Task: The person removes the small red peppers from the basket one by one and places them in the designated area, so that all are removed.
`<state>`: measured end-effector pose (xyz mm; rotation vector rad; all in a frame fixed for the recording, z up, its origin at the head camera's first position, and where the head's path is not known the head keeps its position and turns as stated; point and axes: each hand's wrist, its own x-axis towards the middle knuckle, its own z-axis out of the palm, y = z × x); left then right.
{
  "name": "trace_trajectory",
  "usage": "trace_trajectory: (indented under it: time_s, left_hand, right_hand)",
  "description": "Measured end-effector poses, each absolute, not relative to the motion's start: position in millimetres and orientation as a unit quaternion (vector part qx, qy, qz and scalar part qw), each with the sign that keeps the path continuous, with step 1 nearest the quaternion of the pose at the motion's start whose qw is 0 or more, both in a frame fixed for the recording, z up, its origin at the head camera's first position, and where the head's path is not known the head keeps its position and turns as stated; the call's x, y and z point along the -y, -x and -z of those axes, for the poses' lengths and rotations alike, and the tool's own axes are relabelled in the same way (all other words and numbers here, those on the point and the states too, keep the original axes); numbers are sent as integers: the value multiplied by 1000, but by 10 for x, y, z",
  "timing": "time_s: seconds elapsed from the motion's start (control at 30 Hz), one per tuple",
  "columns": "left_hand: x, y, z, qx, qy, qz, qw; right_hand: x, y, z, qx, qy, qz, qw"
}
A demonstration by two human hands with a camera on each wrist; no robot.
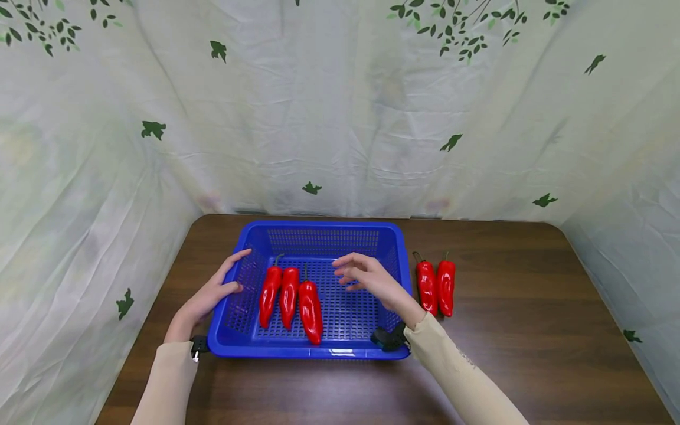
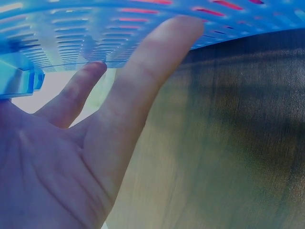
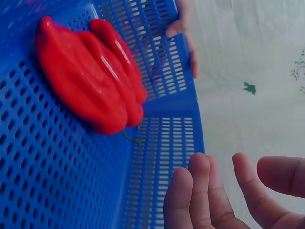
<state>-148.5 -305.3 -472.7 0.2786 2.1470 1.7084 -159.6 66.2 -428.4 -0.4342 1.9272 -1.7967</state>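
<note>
A blue plastic basket (image 1: 287, 352) with slotted walls holds three red peppers (image 1: 310, 313), lying side by side toward its left. My left hand (image 1: 212, 290) rests at the basket's left rim, its thumb and a finger reaching over the edge. In the left wrist view those fingers look straight and spread, with the palm of the hand (image 2: 62, 176) away from the wall. Over the basket's right half hovers my right hand (image 1: 374, 280), fingers loosely bent and holding nothing. Its fingers (image 3: 199, 191) are apart from the thumb in the right wrist view.
Two more red peppers, one left (image 1: 427, 289) and one right (image 1: 445, 289), lie on the brown table (image 1: 531, 330) just right of the basket. A pale curtain (image 1: 340, 118) with green leaf prints hangs behind and at both sides.
</note>
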Motion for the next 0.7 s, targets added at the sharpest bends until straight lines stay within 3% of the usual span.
trace_trajectory:
  time_s: [0.7]
  left_hand:
    - [3050, 1486, 4739, -768, -99, -604, 188]
  right_hand:
    - [-314, 1653, 4363, -710, 149, 641, 251]
